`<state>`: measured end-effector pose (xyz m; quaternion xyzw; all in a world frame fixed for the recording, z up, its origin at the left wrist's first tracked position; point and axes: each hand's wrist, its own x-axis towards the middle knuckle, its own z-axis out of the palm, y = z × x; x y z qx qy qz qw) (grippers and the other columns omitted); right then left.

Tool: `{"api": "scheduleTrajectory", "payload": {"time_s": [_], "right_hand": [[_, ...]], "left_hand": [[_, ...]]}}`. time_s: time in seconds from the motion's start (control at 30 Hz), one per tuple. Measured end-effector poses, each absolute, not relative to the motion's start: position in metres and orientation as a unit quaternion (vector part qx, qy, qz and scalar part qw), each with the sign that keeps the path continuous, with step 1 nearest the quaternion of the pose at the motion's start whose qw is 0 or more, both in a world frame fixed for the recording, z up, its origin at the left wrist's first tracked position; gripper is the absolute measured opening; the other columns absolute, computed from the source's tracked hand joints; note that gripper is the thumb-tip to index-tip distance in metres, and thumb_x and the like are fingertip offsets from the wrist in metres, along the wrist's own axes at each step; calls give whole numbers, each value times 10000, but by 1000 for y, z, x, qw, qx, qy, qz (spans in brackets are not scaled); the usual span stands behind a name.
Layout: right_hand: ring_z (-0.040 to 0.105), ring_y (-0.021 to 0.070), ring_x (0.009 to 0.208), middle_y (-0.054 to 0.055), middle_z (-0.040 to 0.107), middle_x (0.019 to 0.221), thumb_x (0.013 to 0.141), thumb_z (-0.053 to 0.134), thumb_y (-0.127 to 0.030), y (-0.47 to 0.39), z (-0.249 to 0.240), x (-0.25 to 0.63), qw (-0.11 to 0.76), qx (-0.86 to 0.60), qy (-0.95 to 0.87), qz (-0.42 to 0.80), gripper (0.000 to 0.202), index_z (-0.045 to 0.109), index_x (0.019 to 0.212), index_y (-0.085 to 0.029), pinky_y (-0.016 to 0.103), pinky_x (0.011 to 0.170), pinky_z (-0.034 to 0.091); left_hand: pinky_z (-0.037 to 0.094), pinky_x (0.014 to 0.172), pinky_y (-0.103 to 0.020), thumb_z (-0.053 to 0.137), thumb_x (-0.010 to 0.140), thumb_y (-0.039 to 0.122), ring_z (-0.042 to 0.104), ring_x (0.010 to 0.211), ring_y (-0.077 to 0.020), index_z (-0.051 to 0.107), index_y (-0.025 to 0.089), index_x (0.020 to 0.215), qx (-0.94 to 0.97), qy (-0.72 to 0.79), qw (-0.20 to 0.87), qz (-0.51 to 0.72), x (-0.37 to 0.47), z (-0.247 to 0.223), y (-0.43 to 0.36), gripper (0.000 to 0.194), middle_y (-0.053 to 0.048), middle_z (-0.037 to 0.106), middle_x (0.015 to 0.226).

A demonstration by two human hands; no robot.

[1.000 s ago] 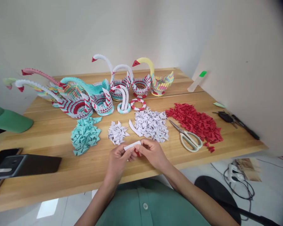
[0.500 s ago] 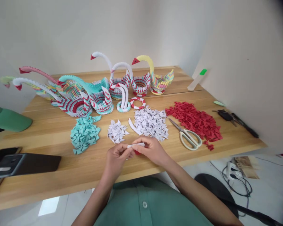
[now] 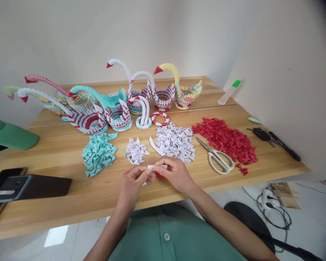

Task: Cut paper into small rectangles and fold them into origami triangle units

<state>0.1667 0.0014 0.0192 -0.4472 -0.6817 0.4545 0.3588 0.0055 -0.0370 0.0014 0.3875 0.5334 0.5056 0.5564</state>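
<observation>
Between the fingertips of both hands is a narrow white strip of folded paper [image 3: 157, 167], held level above the table's front part. My left hand [image 3: 137, 178] pinches its left end, and my right hand [image 3: 175, 173] grips it from the right with thumb and fingers. Something red [image 3: 159, 175] shows below the strip, partly hidden by my right hand. Just beyond the hands lie a small pile of white folded paper triangles [image 3: 136, 151], a larger white pile [image 3: 176, 143] and a curved white chain of joined pieces [image 3: 155, 146].
Teal paper triangles [image 3: 100, 154] lie left, red ones [image 3: 228, 139] right, beside scissors [image 3: 220, 159]. Several paper swans, including a yellow-necked one [image 3: 183, 96], stand behind, near a red-and-white ring [image 3: 160, 119]. A green bottle [image 3: 13, 134] and a black box-shaped device [image 3: 43, 186] are at left.
The view has shifted slightly, so the table's things appear a little further right. Both hands keep hold of the white strip, with only slight finger movement.
</observation>
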Motion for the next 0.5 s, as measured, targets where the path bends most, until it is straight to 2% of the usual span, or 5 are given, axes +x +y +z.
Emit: {"api": "scheduleTrajectory", "payload": {"time_s": [0.37,0.5], "right_hand": [[588,131,634,-1,680,669,808,667,-179,3,22,165,363,-442,-688,446,144,679,664,-180,238,626,424],[595,133,648,-5,680,692,804,685,-187,5,22,167,341,-437,-703,444,106,689,697,-183,231,616,425]], "left_hand": [[500,561,-231,717,745,311,609,545,-122,680,136,700,384,529,558,511,7,0,-38,185,-15,690,595],[493,565,-232,711,738,301,604,548,-125,672,142,693,395,537,546,508,7,1,-40,170,-9,675,581]]}}
